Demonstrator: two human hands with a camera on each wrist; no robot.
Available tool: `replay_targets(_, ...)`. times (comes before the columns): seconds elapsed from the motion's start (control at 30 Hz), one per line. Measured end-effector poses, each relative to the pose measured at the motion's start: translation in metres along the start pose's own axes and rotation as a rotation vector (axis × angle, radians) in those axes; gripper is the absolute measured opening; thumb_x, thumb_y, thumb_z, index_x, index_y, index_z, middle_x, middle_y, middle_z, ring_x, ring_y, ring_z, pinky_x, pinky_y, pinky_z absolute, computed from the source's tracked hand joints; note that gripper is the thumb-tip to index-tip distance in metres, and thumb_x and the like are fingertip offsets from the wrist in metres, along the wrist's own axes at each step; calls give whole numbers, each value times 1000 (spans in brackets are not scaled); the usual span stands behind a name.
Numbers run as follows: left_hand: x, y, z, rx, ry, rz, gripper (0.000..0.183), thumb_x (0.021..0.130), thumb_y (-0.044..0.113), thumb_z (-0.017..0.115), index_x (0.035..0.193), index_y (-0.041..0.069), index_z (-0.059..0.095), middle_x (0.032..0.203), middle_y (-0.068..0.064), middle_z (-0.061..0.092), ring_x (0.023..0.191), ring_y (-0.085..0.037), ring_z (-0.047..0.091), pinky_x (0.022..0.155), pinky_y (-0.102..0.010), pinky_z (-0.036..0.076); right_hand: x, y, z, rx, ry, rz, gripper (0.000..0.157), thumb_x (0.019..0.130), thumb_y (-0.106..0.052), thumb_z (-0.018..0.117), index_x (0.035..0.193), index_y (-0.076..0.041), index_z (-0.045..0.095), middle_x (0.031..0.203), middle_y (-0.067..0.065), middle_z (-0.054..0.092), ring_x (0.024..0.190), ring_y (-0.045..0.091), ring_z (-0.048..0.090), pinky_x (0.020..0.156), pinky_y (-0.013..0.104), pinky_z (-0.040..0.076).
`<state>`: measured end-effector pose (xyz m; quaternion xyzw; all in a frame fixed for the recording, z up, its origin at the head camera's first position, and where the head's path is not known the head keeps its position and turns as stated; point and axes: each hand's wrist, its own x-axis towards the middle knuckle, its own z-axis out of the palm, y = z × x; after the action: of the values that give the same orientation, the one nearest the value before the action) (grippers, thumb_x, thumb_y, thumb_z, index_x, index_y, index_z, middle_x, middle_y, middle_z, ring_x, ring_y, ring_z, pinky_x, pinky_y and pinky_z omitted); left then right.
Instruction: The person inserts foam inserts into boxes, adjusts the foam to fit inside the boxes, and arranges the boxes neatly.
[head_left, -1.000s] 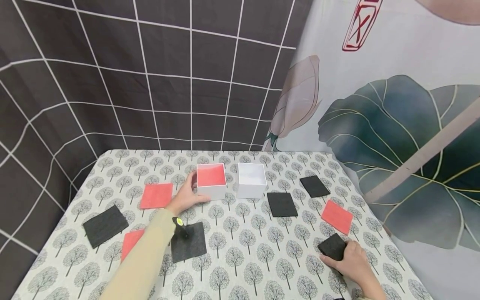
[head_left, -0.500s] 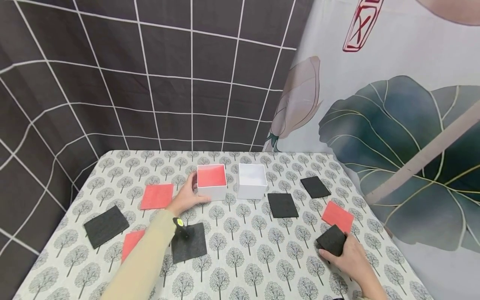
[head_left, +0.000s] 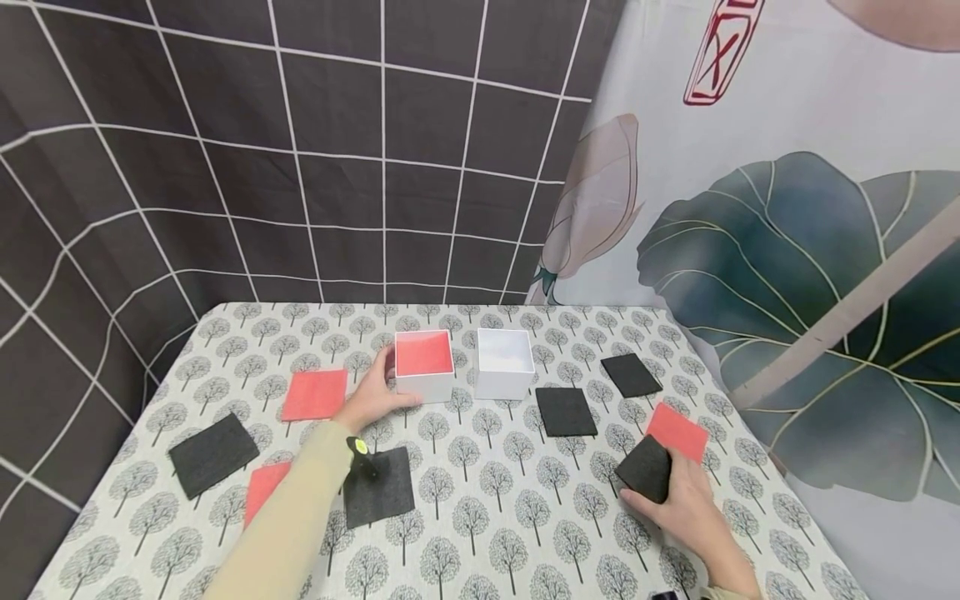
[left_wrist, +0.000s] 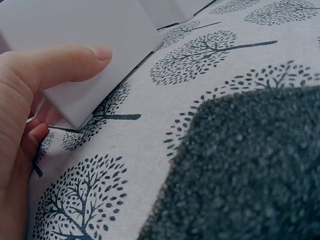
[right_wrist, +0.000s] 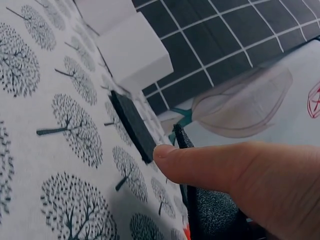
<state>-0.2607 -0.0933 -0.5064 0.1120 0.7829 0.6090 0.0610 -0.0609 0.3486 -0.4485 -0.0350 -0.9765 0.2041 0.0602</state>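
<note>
One white box (head_left: 424,386), red inside, stands on the counter (head_left: 528,529), gripped by the left hand (head_left: 373,397) — the right hand (head_left: 688,502) pinches a tilted black square (head_left: 645,468) near a red square (head_left: 681,431).

the head view is evenly bright, while both wrist views look dimmer and greyer.

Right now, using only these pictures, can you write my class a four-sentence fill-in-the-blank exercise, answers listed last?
The left hand grips a white box whose inside looks ____.
The right hand holds a square coloured ____.
The tablecloth is printed with many ____.
Altogether, the white boxes standing on it number ____.
Missing words: red; black; trees; two.
</note>
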Motion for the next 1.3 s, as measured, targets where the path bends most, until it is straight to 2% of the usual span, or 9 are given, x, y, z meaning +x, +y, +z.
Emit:
replay_targets(0.13,-1,1,1,12,-2,3,120,54,31,89,147,14,16,138,-8,39,122,-26,42,103,-46,34,4,-6,2,4,39,-51,101,67,-48,79,132,13,30,117,35,41,102,43,43,79,61,42)
replay_targets(0.33,-1,0,1,27,2,0,119,56,29,89,148,14,15,141,-8,37,125,-27,39,105,-45,32,12,-15,6,3,80,-102,99,66,-46,80,131,10,33,117,33,44,102,41,45,78,60,44)
replay_targets(0.47,-3,3,0,21,-2,10,118,58,25,88,148,11,13,143,-11,34,128,-30,37,106,-45,31,16,-24,6,-5,71,-120,99,67,-49,78,133,10,32,119,33,43,104,41,45,78,59,44)
replay_targets(0.7,1,-4,-1,0,-3,7,123,53,32,90,148,13,14,145,-9,33,129,-30,36,106,-47,31,25,-40,10,24,38,-142,100,67,-44,80,135,8,29,125,31,40,110,40,40,82,58,43)
replay_targets(0.93,1,-2,-1,6,-6,18,123,54,31,89,148,12,13,144,-11,33,128,-31,36,106,-46,31,35,-55,17,53,50,-230,97,65,-37,83,134,7,32,123,25,45,108,37,43,84,53,43)
replay_targets(1.13,1,-1,-1,-3,-5,22,118,56,25,89,147,12,15,142,-9,36,126,-29,39,104,-46,33,41,-68,21,22,49,-277,98,64,-39,83,136,4,32,123,24,45,107,35,44,85,51,45)
replay_targets(1.3,1,-2,0,-1,0,31,119,55,27,89,147,12,17,141,-9,38,124,-28,41,104,-46,34,45,-78,22,27,30,-301,98,64,-40,82,136,3,31,125,24,45,109,35,44,86,52,46)
